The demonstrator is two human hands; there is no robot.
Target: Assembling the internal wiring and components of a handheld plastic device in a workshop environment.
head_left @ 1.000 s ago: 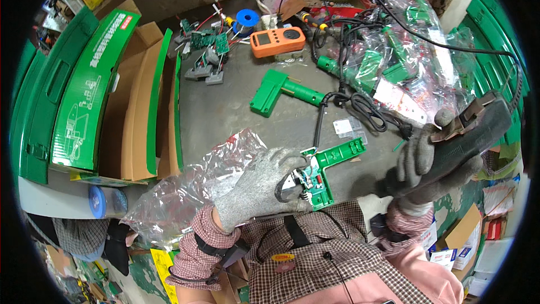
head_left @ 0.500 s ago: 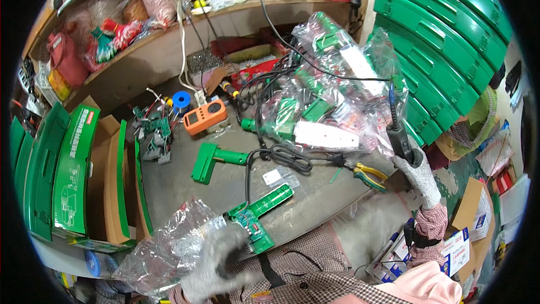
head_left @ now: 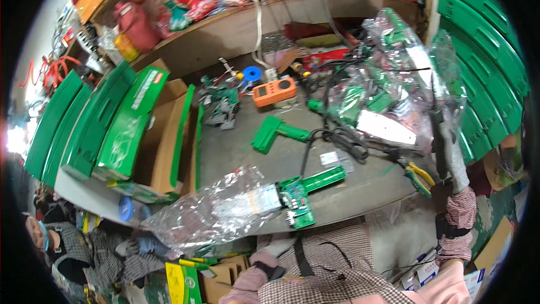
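Observation:
My right hand point(head_left: 457, 160), in a grey glove, is closed round a black electric screwdriver point(head_left: 438, 129) at the right of the bench, blurred by motion. Down against my checked apron is my left hand point(head_left: 279, 244), smeared, its fingers not readable; it is just below the bench edge. Above it lies an opened green tool housing point(head_left: 323, 180) with a circuit board point(head_left: 295, 194) exposed and a black cord attached. A clear plastic bag point(head_left: 211, 208) covers the housing's other end. Farther back rests an angled green handle shell point(head_left: 273, 133).
Pliers point(head_left: 419, 177) lie near the right edge. Bagged green tools point(head_left: 388, 93) are heaped beside stacked green cases point(head_left: 484, 62). An orange meter point(head_left: 274, 92), blue spool point(head_left: 252, 74) and loose circuit boards point(head_left: 222, 104) stand behind. An open green carton point(head_left: 132, 129) is left; another person point(head_left: 73, 247) sits beyond.
The view has swung left, so the bench appears farther right. My left hand has drawn back from the opened housing toward my apron. My right hand still holds the screwdriver.

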